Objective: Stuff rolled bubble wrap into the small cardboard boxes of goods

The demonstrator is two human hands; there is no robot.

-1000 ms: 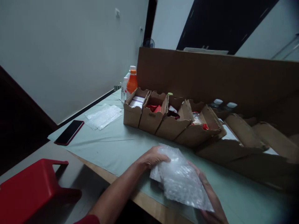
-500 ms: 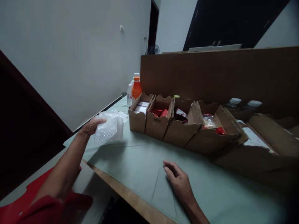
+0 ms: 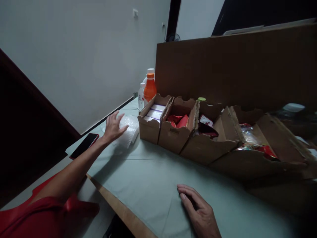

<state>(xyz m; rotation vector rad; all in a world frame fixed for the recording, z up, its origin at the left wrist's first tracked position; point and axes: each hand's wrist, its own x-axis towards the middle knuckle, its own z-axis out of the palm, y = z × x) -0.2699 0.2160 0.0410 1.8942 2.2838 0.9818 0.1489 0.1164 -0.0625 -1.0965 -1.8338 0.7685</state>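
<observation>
My left hand (image 3: 114, 127) is open with its fingers spread, just over the near side of a clear bubble wrap sheet (image 3: 130, 127) lying on the table; it grips nothing. Part of the wrap is hidden behind the hand. My right hand (image 3: 199, 210) rests on the green table cover (image 3: 148, 180), loosely curled, a gap between thumb and fingers and nothing in it. Beyond the wrist of my left arm lies a dark-screened phone (image 3: 84, 145) with a red edge.
A row of cardboard bins starts with one of white boxes (image 3: 156, 114), then red packets (image 3: 179, 120), a dark packet (image 3: 208, 127) and clear and red packets (image 3: 250, 134). An orange bottle (image 3: 150, 88) and a clear bottle (image 3: 141, 97) stand behind. A brown panel (image 3: 223, 69) rises at the back.
My left hand has let go of the bubble wrap, which now lies on the table, and its fingers have spread. The view has shifted right and the phone has come into sight. My right hand stays low.
</observation>
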